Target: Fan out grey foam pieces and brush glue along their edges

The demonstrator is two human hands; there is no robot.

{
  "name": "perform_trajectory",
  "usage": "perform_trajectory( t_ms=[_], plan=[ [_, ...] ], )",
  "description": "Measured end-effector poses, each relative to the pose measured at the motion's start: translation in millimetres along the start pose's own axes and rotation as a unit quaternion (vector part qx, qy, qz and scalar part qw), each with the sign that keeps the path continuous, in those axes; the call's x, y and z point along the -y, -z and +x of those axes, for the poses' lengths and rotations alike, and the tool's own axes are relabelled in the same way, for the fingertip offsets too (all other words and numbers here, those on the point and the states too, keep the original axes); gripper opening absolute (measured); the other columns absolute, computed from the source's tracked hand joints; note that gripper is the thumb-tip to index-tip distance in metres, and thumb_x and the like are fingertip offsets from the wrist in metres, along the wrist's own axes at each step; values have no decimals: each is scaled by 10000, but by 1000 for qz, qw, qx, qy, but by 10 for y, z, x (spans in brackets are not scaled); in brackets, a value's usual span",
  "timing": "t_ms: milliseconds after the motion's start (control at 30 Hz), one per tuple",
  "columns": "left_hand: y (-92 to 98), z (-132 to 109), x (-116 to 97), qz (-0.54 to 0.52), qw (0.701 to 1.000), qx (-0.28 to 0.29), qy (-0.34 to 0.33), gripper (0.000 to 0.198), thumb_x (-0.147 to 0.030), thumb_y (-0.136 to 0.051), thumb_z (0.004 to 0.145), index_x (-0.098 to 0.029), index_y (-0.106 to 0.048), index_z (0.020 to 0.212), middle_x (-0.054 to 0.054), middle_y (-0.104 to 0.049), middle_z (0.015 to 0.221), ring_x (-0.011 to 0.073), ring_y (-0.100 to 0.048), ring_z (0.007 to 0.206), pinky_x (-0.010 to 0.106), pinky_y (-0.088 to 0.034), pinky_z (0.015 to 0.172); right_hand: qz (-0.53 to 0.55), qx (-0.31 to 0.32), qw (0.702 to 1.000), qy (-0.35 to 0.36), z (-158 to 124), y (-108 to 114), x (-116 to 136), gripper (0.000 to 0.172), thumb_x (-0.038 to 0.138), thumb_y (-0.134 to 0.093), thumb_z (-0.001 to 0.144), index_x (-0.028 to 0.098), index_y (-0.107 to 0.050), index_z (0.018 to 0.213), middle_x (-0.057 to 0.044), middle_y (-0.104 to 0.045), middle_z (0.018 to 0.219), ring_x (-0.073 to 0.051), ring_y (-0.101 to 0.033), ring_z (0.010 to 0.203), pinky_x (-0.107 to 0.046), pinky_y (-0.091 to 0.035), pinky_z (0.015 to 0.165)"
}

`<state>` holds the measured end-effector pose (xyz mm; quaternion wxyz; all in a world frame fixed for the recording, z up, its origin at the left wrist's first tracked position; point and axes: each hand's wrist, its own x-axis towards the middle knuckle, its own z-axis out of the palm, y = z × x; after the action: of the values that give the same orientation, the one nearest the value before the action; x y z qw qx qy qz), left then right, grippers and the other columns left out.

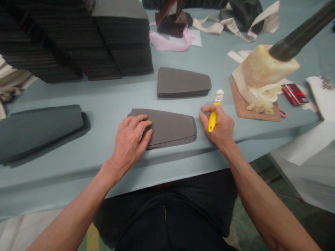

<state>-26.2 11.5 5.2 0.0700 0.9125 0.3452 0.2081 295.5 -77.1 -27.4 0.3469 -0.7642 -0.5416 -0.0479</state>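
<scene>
On the desk (pixel 104 92), my left hand (pixel 132 134) lies open on the front pile (pixel 172 127). Right of that pile, my right hand (pixel 221 123) grips the brush (pixel 212 121) (tip not touching). The pile's top looks dry; I guess brushing is left.

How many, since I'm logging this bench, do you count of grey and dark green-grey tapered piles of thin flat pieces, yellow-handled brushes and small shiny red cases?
Grey tapered piles of thin flat pieces: 2
Dark green-grey tapered pile: 1
Yellow-handled brush: 1
Small shiny red case: 1
Total: 5
</scene>
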Motion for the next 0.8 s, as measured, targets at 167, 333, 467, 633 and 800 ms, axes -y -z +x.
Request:
perform_trajectory(
  t_ms=[167,333,467,633,800],
  plan=[
    [-13,-16,-15,-6,1000,-8,11,325,-363,-468,1123,-209,-708,1279,143,-724,1445,318,-658,1271,540,-488,1172,5,1,1000,2,-2,4,0,303,495,-617,970,240,-698,1112,-92,-860,1065,-258,-766,810,-378,-573,820],
    [-14,-15,-12,-11,1000,-9,15,323,-360,-470,1119,-214,-705,1285,142,-724,1439,315,-654,1281,539,-486,1178,1,-4,1000,-2,-6,-2,7,318,507,-611,970,239,-706,1113,-90,-861,1045,-255,-758,784,-372,-563,793],
    [-16,-22,-8,-15,1000,-10,14,323,-366,-471,1118,-213,-704,1280,140,-721,1439,314,-649,1287,527,-477,1183,1,-6,1000,-4,-5,-1,13,320,506,-610,965,235,-711,1102,-83,-853,990,-255,-754,770,-370,-556,783],
    [-23,-27,-4,-20,1000,-14,16,328,-365,-471,1120,-205,-710,1277,141,-723,1446,317,-648,1279,536,-472,1186,2,1,1000,-4,2,7,11,319,502,-619,961,235,-710,1111,-83,-848,996,-253,-753,786,-367,-557,796],
    [-22,-15,-7,-14,1000,-9,13,340,-368,-463,1125,-202,-716,1281,144,-728,1443,317,-656,1284,535,-480,1176,-2,7,1000,-5,0,7,-2,326,506,-608,974,231,-706,1120,-80,-825,938,-262,-755,796,-374,-557,815]
  ],
)
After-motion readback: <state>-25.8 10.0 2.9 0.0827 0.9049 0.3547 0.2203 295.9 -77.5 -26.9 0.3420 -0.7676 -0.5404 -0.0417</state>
